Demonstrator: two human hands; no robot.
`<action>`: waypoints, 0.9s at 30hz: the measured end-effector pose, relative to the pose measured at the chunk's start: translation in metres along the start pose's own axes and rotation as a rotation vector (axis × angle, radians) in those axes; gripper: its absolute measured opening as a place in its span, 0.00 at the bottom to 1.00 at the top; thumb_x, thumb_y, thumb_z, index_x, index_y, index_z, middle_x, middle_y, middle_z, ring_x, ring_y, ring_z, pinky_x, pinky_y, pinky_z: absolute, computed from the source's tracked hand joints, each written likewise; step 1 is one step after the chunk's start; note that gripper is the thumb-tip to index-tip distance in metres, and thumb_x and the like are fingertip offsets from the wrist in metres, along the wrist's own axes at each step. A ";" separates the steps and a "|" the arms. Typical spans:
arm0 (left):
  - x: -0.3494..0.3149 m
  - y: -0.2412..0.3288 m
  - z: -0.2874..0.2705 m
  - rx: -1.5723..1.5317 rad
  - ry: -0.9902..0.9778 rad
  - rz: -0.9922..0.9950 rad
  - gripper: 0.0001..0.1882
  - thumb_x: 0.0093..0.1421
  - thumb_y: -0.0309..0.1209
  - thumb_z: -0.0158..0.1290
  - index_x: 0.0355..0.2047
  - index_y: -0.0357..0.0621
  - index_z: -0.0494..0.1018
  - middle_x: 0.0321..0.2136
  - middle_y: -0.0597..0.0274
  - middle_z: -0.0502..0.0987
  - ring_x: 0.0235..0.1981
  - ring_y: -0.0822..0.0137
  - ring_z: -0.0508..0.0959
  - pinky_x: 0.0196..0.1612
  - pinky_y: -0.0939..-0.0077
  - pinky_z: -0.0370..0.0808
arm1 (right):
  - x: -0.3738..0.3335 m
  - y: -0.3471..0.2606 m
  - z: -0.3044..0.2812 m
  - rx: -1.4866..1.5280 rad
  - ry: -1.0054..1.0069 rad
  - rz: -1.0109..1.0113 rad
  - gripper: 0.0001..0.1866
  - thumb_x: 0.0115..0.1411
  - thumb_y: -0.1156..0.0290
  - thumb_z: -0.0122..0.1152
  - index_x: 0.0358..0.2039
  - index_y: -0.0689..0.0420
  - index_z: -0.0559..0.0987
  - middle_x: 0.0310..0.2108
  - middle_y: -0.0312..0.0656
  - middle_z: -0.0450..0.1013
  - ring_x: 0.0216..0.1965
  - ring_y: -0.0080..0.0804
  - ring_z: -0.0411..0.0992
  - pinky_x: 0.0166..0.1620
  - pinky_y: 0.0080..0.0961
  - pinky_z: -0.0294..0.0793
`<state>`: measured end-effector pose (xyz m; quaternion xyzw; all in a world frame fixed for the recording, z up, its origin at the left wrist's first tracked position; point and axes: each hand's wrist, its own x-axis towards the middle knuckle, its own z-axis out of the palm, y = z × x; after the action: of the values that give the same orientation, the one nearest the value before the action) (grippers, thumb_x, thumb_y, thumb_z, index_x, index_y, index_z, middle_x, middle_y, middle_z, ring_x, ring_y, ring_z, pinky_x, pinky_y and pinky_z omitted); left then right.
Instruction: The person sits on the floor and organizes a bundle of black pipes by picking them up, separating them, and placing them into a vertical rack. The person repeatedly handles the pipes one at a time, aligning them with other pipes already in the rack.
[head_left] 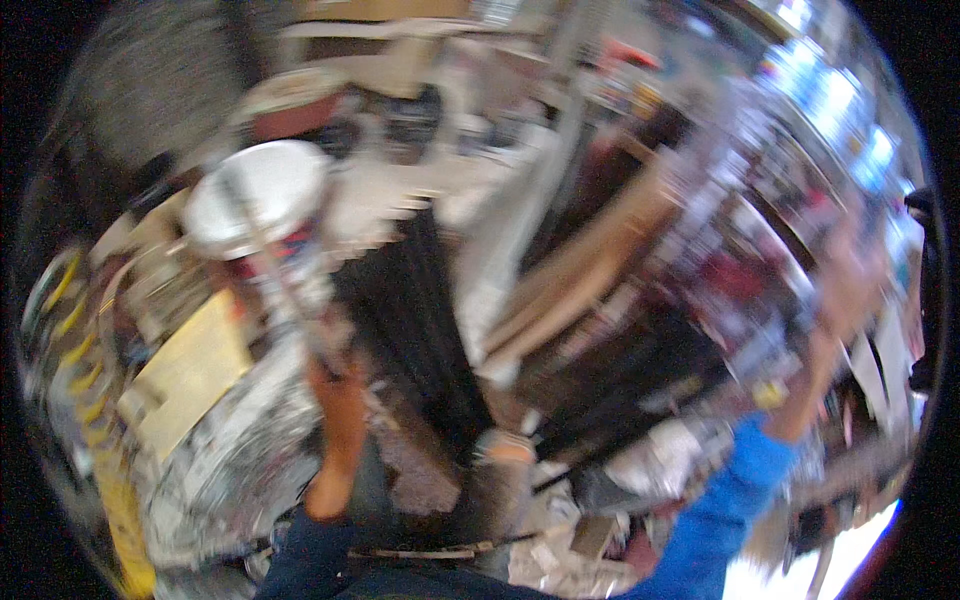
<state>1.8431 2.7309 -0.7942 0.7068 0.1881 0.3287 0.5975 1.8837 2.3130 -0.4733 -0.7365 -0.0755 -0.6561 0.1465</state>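
Note:
The whole view is smeared by motion. My left hand (335,350) is closed around a long thin stick-like tool (275,260), whose exact kind I cannot make out. Its far end crosses in front of a white round bucket lid or top (265,185). My right hand (850,275) reaches far to the right, over a cluttered area of small things. Its fingers are too blurred to read, and whether it touches anything is unclear. Between my arms lies a bundle of long dark strips (410,310) with pale ends.
Brown boards (590,260) lean right of the dark strips. On the left are a pale yellow panel (190,375), crumpled clear plastic (220,470) and a yellow ribbed coil (85,370). A reddish round tub (290,110) stands behind the bucket. Cardboard (390,60) lies farther back.

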 end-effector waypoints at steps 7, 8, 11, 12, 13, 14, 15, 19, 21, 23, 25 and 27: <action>0.020 0.008 0.016 -0.155 -0.042 0.075 0.28 0.62 0.22 0.50 0.63 0.39 0.62 0.44 0.64 0.75 0.29 0.78 0.68 0.30 0.83 0.65 | 0.028 -0.038 -0.032 0.160 -0.098 0.199 0.20 0.68 0.56 0.50 0.44 0.61 0.78 0.24 0.34 0.72 0.27 0.22 0.69 0.37 0.20 0.69; 0.026 0.005 0.018 -0.205 -0.060 0.103 0.27 0.62 0.22 0.50 0.63 0.39 0.62 0.43 0.64 0.75 0.29 0.78 0.68 0.29 0.83 0.66 | 0.029 -0.038 -0.034 0.211 -0.148 0.238 0.21 0.68 0.55 0.48 0.46 0.60 0.78 0.24 0.34 0.71 0.27 0.23 0.69 0.37 0.20 0.69; 0.045 -0.007 0.020 0.035 -0.083 -0.154 0.31 0.63 0.33 0.54 0.63 0.33 0.60 0.54 0.49 0.71 0.50 0.57 0.73 0.55 0.65 0.67 | 0.021 -0.043 -0.034 0.385 -0.208 0.335 0.23 0.69 0.54 0.44 0.49 0.60 0.76 0.26 0.36 0.71 0.28 0.26 0.69 0.36 0.23 0.69; 0.040 -0.010 0.019 0.164 -0.069 -0.068 0.35 0.62 0.36 0.55 0.64 0.31 0.56 0.59 0.43 0.64 0.59 0.51 0.63 0.63 0.62 0.56 | 0.016 -0.048 -0.031 0.437 -0.184 0.414 0.22 0.69 0.56 0.43 0.50 0.60 0.75 0.28 0.38 0.71 0.29 0.26 0.69 0.36 0.23 0.69; 0.037 -0.012 0.018 0.350 -0.046 -0.116 0.39 0.61 0.39 0.56 0.64 0.28 0.53 0.64 0.37 0.58 0.68 0.46 0.54 0.70 0.60 0.45 | 0.010 -0.055 -0.029 0.490 -0.155 0.492 0.22 0.69 0.57 0.42 0.50 0.61 0.74 0.29 0.39 0.72 0.30 0.27 0.69 0.36 0.24 0.69; 0.035 -0.012 0.017 0.272 -0.045 0.054 0.37 0.61 0.35 0.55 0.64 0.26 0.54 0.63 0.36 0.59 0.66 0.45 0.56 0.69 0.61 0.48 | 0.007 -0.062 -0.030 0.605 -0.226 0.529 0.21 0.69 0.57 0.44 0.49 0.62 0.72 0.28 0.40 0.71 0.30 0.28 0.70 0.36 0.24 0.70; 0.036 -0.009 0.018 0.098 -0.088 0.158 0.33 0.61 0.30 0.55 0.62 0.28 0.57 0.58 0.37 0.67 0.62 0.48 0.65 0.65 0.63 0.56 | 0.006 -0.070 -0.030 0.704 -0.289 0.551 0.21 0.69 0.57 0.45 0.48 0.64 0.71 0.27 0.41 0.71 0.29 0.28 0.70 0.35 0.25 0.71; 0.026 0.016 0.011 -0.108 -0.121 0.190 0.24 0.59 0.23 0.56 0.56 0.36 0.67 0.41 0.52 0.79 0.42 0.62 0.77 0.48 0.68 0.71 | 0.014 -0.098 -0.029 0.941 -0.286 0.755 0.24 0.70 0.54 0.47 0.51 0.66 0.67 0.28 0.47 0.71 0.31 0.32 0.71 0.38 0.28 0.73; 0.011 0.034 0.010 -0.113 -0.154 0.149 0.25 0.58 0.23 0.58 0.55 0.35 0.68 0.39 0.57 0.79 0.41 0.66 0.77 0.47 0.71 0.72 | 0.014 -0.107 -0.026 0.828 -0.414 0.417 0.27 0.70 0.51 0.45 0.52 0.66 0.66 0.30 0.49 0.72 0.33 0.33 0.71 0.39 0.28 0.74; -0.006 0.048 0.007 -0.188 -0.224 0.110 0.25 0.57 0.23 0.59 0.55 0.35 0.68 0.38 0.61 0.79 0.40 0.70 0.76 0.45 0.74 0.72 | 0.014 -0.114 -0.025 0.852 -0.369 0.405 0.26 0.71 0.52 0.43 0.51 0.67 0.66 0.28 0.49 0.72 0.31 0.32 0.72 0.39 0.29 0.74; -0.021 0.058 0.004 -0.296 -0.325 0.007 0.26 0.56 0.22 0.60 0.55 0.35 0.69 0.38 0.65 0.78 0.39 0.74 0.75 0.43 0.77 0.72 | 0.012 -0.121 -0.027 0.936 -0.173 0.638 0.25 0.71 0.54 0.42 0.49 0.67 0.67 0.26 0.49 0.72 0.28 0.31 0.72 0.36 0.28 0.75; -0.035 0.068 -0.002 -0.374 -0.395 -0.015 0.26 0.55 0.21 0.61 0.55 0.34 0.70 0.39 0.66 0.78 0.40 0.75 0.75 0.44 0.79 0.73 | 0.007 -0.128 -0.033 0.965 -0.048 0.816 0.23 0.70 0.55 0.42 0.47 0.67 0.67 0.25 0.47 0.71 0.25 0.30 0.71 0.33 0.27 0.74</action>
<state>1.8082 2.6950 -0.7366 0.6332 0.0091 0.2089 0.7452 1.8148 2.4232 -0.4484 -0.5714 -0.0793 -0.4228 0.6989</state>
